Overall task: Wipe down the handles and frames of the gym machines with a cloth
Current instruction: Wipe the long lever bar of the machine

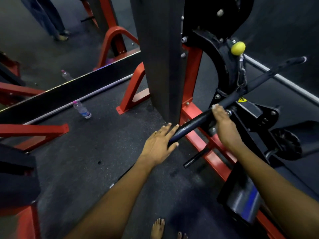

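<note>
at six o'clock, nearest the camera, two bare feet (158, 229) stood on the dark rubber floor (96, 152), and both forearms reached up toward the machine. the left hand (159, 144) lay at the near end of the black bar handle (193, 122), fingers straight and spread along it, thumb under the tip; its grip was apart, touching rather than clasping. a little further, toward one o'clock, the right hand (222, 121) closed its grip around the middle of the same bar, with a pale scrap showing at the fingertips, which may have been the cloth (214, 106), though it was too small to tell for sure. the bar ran on toward two o'clock, hung by a chain (242, 73) below a yellow knob (238, 47). beneath the hands lay the red base frame (195, 135), and at twelve o'clock rose the dark upright column (160, 57). at ten o'clock a water bottle (82, 109) lay on the floor beside a mirror's edge (69, 94), with someone's legs (51, 19) far off at eleven.

judging by this, the wiping was at the handle stage: the right hand seemed to be working along the bar, while the far half of the bar, the red frame and the column looked yet to be done. no sign showed which parts were already clean.
</note>
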The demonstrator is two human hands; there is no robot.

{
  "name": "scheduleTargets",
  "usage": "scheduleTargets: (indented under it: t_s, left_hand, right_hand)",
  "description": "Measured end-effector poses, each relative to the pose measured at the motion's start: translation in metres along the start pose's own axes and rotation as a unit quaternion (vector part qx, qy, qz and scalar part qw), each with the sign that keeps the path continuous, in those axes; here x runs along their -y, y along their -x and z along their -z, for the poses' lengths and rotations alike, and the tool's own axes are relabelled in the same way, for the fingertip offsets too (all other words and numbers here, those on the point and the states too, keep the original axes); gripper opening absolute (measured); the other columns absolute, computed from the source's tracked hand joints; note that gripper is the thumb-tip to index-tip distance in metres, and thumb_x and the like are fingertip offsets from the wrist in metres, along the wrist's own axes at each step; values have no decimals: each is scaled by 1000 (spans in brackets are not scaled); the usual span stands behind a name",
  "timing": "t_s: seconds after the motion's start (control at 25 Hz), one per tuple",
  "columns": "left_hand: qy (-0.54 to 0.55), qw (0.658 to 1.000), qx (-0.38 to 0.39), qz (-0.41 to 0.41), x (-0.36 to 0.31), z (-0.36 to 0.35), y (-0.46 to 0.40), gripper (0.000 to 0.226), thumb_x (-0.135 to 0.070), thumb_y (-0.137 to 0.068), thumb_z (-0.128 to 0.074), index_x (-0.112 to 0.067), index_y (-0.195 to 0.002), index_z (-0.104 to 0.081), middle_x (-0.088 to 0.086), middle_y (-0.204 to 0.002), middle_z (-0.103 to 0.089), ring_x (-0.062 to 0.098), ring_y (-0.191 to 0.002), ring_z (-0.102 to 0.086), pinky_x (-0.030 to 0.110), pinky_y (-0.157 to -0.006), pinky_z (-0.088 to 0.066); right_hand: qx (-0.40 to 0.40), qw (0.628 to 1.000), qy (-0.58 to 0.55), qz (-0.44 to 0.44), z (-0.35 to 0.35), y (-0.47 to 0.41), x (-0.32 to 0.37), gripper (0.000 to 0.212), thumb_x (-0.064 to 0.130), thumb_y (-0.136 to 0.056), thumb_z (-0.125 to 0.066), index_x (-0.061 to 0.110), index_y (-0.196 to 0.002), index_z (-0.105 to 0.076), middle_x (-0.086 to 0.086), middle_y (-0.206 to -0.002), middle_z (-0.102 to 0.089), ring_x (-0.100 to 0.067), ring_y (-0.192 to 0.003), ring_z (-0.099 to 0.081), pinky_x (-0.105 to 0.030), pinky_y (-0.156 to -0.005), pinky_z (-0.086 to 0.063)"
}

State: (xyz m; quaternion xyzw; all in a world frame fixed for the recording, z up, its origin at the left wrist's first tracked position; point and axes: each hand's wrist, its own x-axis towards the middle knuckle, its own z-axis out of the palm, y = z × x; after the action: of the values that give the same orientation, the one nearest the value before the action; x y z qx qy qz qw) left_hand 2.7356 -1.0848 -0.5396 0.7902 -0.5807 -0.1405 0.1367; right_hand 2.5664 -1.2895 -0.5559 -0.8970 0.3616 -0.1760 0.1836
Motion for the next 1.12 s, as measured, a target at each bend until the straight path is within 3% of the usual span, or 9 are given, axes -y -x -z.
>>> scheduleTargets:
  t_s: [0.08,0.16,0.32,0.48,0.6,0.72,0.84,1.0,1.12]
  left_hand:
    - [9,1000,16,22,-6,-1,-8,62,-41,-100,-43,-31,-153,-13,-1,-160,-18,17,-144,-24,31,-112,-26]
    - [27,999,19,31,-8,0,-5,60,-39,-101,-42,-30,-153,-14,-3,-160,-17,15,-143,-26,26,-109,-28]
    - [37,998,41,24,-10,1,-4,59,-40,-101,-40,-32,-153,-12,-6,-161,-11,15,-141,-30,28,-107,-34]
    - [34,997,56,35,-7,-2,-5,58,-40,-101,-39,-37,-152,-10,-6,-161,-9,19,-140,-34,34,-106,-37]
    - [46,997,56,42,-8,-6,-4,58,-40,-101,-39,-37,-152,-10,-7,-161,-9,17,-140,-32,32,-106,-36]
    - [59,996,57,43,-8,-5,-4,58,-40,-101,-39,-38,-152,-10,-8,-161,-9,15,-141,-30,31,-106,-35]
    - [62,995,66,44,-8,-6,-4,58,-42,-101,-38,-39,-152,-8,-9,-161,-7,15,-142,-28,33,-108,-35]
    - [61,995,68,48,-6,-9,-4,59,-41,-101,-37,-39,-152,-7,-9,-161,-6,15,-143,-27,35,-110,-35]
    - [60,994,75,49,-6,-8,-5,59,-41,-101,-37,-39,-152,-6,-9,-161,-5,15,-143,-25,35,-110,-34]
  right_hand:
    - [-3,999,12,-51,7,-8,1,44,12,-97,-36,11,-141,-39,-2,-144,-42,-15,-133,-38,-18,-110,-23]
    - [13,998,27,61,-3,17,26,49,46,-98,-30,20,-137,-46,9,-134,-49,-7,-124,-46,-14,-107,-30]
    - [71,976,40,202,-19,31,13,52,-3,-88,-32,1,-140,-39,-12,-148,-35,-22,-139,-30,-27,-118,-11]
    - [-32,992,-44,-113,4,-11,-22,63,-14,-84,-36,4,-144,-32,-11,-151,-30,-23,-141,-26,-16,-114,-3]
    - [52,996,-39,63,-6,32,21,44,17,-100,-29,16,-144,-36,4,-150,-33,-10,-140,-26,-25,-116,-15]
    - [79,958,51,269,-20,50,12,53,-4,-90,-28,1,-142,-33,-9,-151,-28,-21,-142,-22,-32,-118,-13]
    - [7,995,36,95,-5,-10,-35,65,-16,-80,-38,2,-142,-35,-11,-150,-29,-23,-142,-22,-26,-119,-5]
    - [8,997,21,-80,10,-59,-29,47,-9,-78,-45,2,-123,-54,-16,-124,-53,-33,-121,-48,-31,-101,-38]
    - [58,996,13,67,-5,-20,28,32,-1,-79,-45,0,-105,-65,-12,-102,-64,-27,-96,-63,-29,-83,-52]
